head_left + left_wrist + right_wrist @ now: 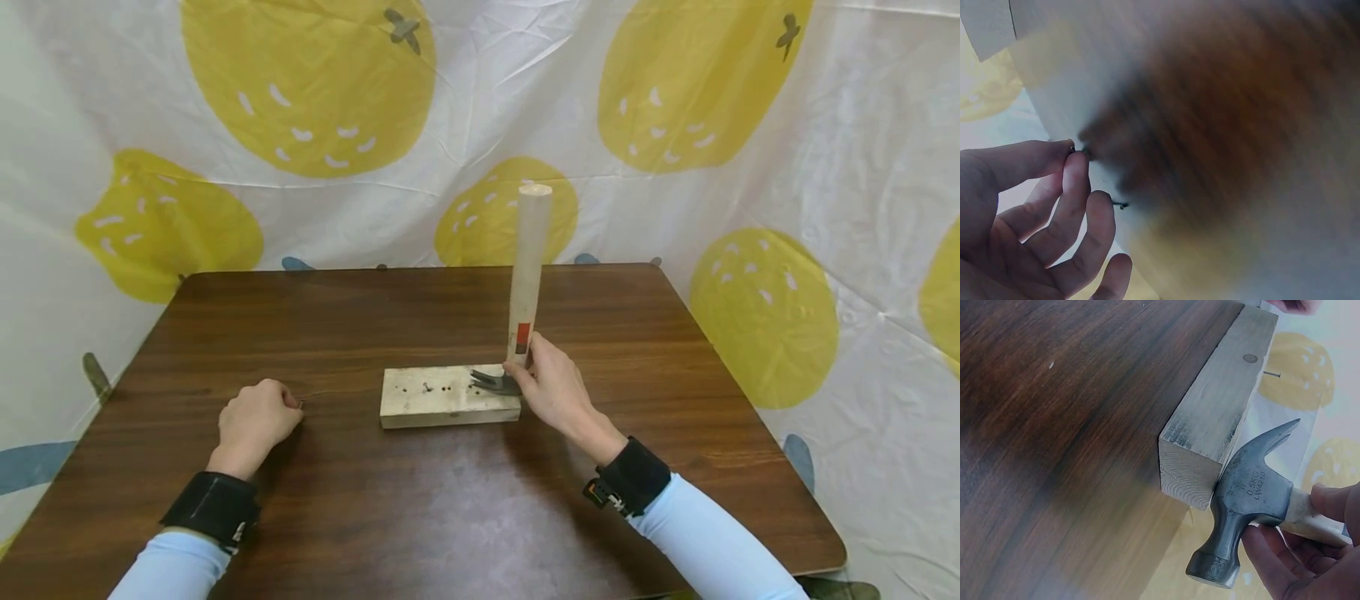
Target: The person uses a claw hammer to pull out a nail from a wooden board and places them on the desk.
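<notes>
In the head view my right hand [553,382] holds a claw hammer [529,275] low on its wooden handle, which stands upright. The dark steel hammer head [1250,487] rests against the right end of a pale wooden block [420,408]. The claw lies over the block's top. A nail [427,387] sticks up from the block among several small dark holes. To the left, my left hand [258,417] is low over the table, its thumb and forefinger pinching a small nail [1072,149], mostly hidden by the fingertips. Another nail [1120,204] shows beside the ring finger.
The block lies on a brown wood-grain table [337,500]. Behind it and along both sides hangs a white cloth [480,100] with yellow fruit prints. A small pale speck [1051,364] lies on the tabletop in the right wrist view.
</notes>
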{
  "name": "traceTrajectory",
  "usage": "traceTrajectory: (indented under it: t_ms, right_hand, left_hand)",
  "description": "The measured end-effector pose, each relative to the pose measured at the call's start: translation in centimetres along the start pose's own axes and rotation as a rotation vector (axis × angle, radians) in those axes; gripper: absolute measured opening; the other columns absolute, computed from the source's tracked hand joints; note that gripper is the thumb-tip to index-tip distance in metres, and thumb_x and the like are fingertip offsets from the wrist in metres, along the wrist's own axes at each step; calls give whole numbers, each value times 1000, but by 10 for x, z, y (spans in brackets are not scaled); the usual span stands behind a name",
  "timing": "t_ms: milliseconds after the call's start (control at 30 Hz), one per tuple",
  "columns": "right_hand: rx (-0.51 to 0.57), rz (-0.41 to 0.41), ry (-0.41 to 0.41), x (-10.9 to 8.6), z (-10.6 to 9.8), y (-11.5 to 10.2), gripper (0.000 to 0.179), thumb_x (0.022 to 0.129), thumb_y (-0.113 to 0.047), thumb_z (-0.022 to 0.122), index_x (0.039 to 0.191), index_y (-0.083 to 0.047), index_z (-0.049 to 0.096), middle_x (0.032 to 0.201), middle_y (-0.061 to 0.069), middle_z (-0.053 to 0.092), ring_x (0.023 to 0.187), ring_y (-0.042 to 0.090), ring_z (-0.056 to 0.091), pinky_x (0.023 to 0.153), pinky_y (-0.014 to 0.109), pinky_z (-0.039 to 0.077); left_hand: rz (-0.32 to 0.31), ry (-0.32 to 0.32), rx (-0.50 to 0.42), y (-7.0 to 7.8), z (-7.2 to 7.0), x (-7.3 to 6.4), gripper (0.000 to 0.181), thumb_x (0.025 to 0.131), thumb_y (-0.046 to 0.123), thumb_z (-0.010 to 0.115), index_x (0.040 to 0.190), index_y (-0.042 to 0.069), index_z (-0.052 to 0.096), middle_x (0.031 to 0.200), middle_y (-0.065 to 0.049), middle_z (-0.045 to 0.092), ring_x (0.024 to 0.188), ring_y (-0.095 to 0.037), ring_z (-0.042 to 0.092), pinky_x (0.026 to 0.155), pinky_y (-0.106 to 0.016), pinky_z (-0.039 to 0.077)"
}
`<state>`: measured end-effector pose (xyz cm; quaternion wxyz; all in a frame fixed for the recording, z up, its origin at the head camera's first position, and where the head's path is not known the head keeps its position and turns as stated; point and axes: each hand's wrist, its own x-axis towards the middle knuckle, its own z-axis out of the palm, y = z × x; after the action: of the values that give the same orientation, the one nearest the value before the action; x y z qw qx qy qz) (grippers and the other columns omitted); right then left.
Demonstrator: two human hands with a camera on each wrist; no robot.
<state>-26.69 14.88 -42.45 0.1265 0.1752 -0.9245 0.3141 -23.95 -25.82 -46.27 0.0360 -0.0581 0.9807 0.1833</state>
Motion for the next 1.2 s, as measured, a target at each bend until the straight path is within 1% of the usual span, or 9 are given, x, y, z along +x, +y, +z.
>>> traceTrajectory:
  t_ms: [100,300,467,633,733,900,1000,1100,1200]
  right_hand:
    - [0,-12,-6,0,0,0,25,95,-24,69,112,-12,57,88,-5,59,70,9,59,57,23,45]
    - [-32,-38,-7,1,-1,-1,23,94,-24,69,110,-11,57,88,-5,59,74,10,61,60,25,46]
    - [-82,-60,-17,2,-1,-3,20,95,-25,68,104,-12,56,81,-6,54,67,10,55,55,26,42]
    - [-116,-87,-43,3,0,-6,21,96,-26,67,106,-11,56,78,-6,52,62,10,49,52,24,38]
    - [-141,-100,-57,4,1,-9,22,96,-27,67,107,-10,56,75,-5,49,61,10,47,51,24,37]
    - [-165,-111,-71,7,5,-16,22,96,-27,67,106,-10,56,73,-5,47,61,11,46,51,25,37]
    - [-187,-123,-72,8,7,-20,21,96,-27,67,104,-11,56,76,-6,48,63,10,48,53,25,39]
    - [-221,-140,-67,10,10,-22,21,95,-28,67,100,-12,54,77,-6,49,65,10,49,53,26,39]
    - [-241,-146,-68,11,13,-26,21,95,-28,68,99,-13,54,78,-7,49,65,9,49,53,26,39]
  left_hand:
    - [-4,-6,0,-4,-2,0,16,88,22,64,94,10,73,91,-12,67,73,-35,64,55,-43,45]
    - [-9,16,28,-10,-3,1,17,88,22,63,93,10,74,93,-15,68,75,-39,63,58,-47,44]
    - [-15,19,30,-14,-3,1,14,88,22,62,87,11,72,88,-12,66,73,-36,63,57,-45,43]
    - [-7,25,34,-16,-3,1,13,87,21,63,81,13,70,83,-10,65,72,-36,63,57,-46,44]
    - [-6,19,39,-16,-4,1,18,88,20,61,72,15,66,75,-6,61,67,-32,60,55,-43,41]
    - [-15,12,50,-13,-5,-1,31,89,19,56,58,18,51,63,0,48,59,-23,48,51,-36,34]
    - [-25,-1,50,-12,-7,-2,31,90,19,55,59,18,52,65,-2,50,60,-25,50,53,-38,36]
    - [-25,4,51,-12,-7,-3,26,90,18,56,64,17,59,69,-3,56,62,-27,56,54,-41,38]
    - [-3,41,60,-10,-6,-3,27,87,15,56,61,16,54,62,0,48,55,-22,48,50,-37,34]
